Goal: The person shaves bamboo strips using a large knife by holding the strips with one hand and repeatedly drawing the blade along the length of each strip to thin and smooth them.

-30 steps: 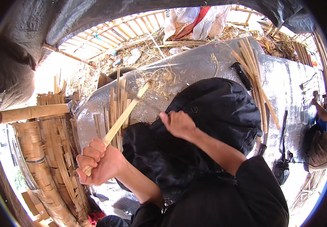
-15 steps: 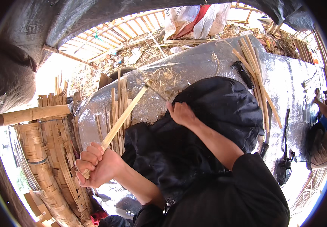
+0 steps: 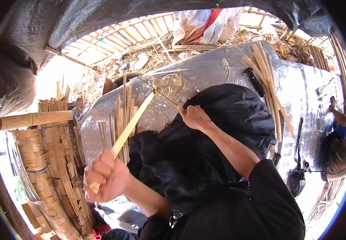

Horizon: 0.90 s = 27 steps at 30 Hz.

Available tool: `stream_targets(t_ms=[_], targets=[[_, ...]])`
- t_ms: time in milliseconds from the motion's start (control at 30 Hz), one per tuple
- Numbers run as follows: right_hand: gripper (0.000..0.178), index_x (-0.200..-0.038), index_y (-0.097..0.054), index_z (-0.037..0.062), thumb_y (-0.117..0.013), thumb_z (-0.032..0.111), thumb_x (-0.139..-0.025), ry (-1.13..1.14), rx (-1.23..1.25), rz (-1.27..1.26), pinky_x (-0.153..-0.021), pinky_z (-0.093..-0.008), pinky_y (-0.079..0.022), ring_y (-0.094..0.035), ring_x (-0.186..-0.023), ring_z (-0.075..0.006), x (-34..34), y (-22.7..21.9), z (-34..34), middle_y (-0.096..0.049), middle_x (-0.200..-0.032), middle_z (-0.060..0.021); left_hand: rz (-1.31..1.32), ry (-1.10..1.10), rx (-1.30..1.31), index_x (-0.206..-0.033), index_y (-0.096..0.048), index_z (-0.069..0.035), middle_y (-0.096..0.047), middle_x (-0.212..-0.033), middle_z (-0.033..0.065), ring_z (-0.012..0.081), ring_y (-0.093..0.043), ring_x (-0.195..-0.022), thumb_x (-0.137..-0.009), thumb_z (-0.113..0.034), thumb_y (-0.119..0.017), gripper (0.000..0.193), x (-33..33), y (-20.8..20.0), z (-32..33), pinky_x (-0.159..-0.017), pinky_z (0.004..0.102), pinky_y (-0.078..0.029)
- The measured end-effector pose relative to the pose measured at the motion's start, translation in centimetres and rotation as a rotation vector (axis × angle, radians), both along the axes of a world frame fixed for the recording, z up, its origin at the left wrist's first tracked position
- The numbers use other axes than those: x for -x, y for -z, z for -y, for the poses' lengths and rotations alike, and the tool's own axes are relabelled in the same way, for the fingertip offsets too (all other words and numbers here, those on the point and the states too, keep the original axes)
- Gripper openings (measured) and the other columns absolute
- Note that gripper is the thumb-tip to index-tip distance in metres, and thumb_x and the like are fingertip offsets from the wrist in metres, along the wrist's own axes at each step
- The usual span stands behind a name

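My left hand [image 3: 107, 176] is closed in a fist round the near end of a pale bamboo strip [image 3: 133, 121], whose butt sticks out below the fingers. The strip slants up and away to the right. A thin dark knife blade [image 3: 167, 98] crosses the strip's far tip, and my right hand [image 3: 195, 118] is closed on the knife's handle, mostly hidden by the fingers. Curly shavings [image 3: 175, 82] lie just beyond the blade. Black cloth [image 3: 229, 116] covers my lap beneath both forearms.
A silver sheet [image 3: 97, 116] spreads around me. Bamboo strips [image 3: 267, 76] lie at the right beside a black-handled object [image 3: 255, 82]; more strips [image 3: 125, 108] lie left of my knees. Woven bamboo rolls [image 3: 33, 156] stand far left. Another person's arm [image 3: 338, 116] shows at the right edge.
My left hand has turned and shifted slightly, so the strip's butt end now shows below the fist. The blade lies more plainly across the strip's tip. My right hand has barely moved.
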State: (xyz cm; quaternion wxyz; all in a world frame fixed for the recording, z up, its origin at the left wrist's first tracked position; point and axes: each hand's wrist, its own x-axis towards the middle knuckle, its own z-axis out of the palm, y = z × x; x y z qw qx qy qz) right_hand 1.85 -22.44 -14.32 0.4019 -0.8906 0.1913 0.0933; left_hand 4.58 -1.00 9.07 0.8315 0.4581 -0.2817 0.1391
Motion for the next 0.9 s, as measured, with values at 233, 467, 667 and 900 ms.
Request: stream_targets(t_ms=[233,467,667,900], targets=[[0.051,-0.070,-0.056,-0.0011,-0.056,0.038,-0.103,0.010,-0.323,0.315,-0.055,-0.0507,-0.048,-0.060,-0.061,-0.0474,4.9,-11.5,-3.6,-0.057,-0.061,-0.0261,0.140,0.037,-0.182,-0.058,-0.032,-0.011,-0.031,-0.044,-0.0009,0.0103,-0.022,-0.035,-0.096,-0.039,-0.044,0.050,1.4,0.6,0.9,-0.041,0.0291,-0.016],[0.059,-0.065,-0.059,-0.0004,-0.056,0.047,-0.100,0.020,0.201,0.326,-0.053,-0.0535,-0.054,-0.064,-0.059,-0.0478,3.4,1.5,-1.9,-0.063,-0.064,-0.0293,0.129,0.091,-0.200,-0.057,-0.031,-0.011,-0.032,-0.044,-0.0007,0.0101,-0.024,-0.035,-0.096,-0.038,-0.044,0.050,1.4,0.4,1.4,-0.041,0.0292,-0.018],[0.067,-0.081,-0.070,-0.0054,-0.045,0.053,-0.103,0.001,0.092,-0.013,-0.076,-0.0558,-0.057,-0.068,-0.081,-0.0504,0.5,-2.4,0.5,-0.066,-0.078,-0.0341,0.119,0.089,-0.149,-0.057,-0.030,-0.011,-0.030,-0.044,-0.0014,0.0089,-0.022,-0.036,-0.095,-0.037,-0.044,0.049,0.4,0.7,-0.4,-0.043,0.0291,-0.014],[0.069,-0.083,-0.070,-0.0059,-0.042,0.054,-0.104,0.062,0.006,-0.105,-0.082,-0.0562,-0.055,-0.068,-0.087,-0.0507,1.5,-0.9,-0.9,-0.067,-0.083,-0.0357,0.069,0.036,-0.121,-0.057,-0.029,-0.011,-0.028,-0.045,-0.0015,0.0103,-0.018,-0.040,-0.096,-0.038,-0.042,0.049,0.5,0.4,-0.5,-0.046,0.0311,-0.016]])
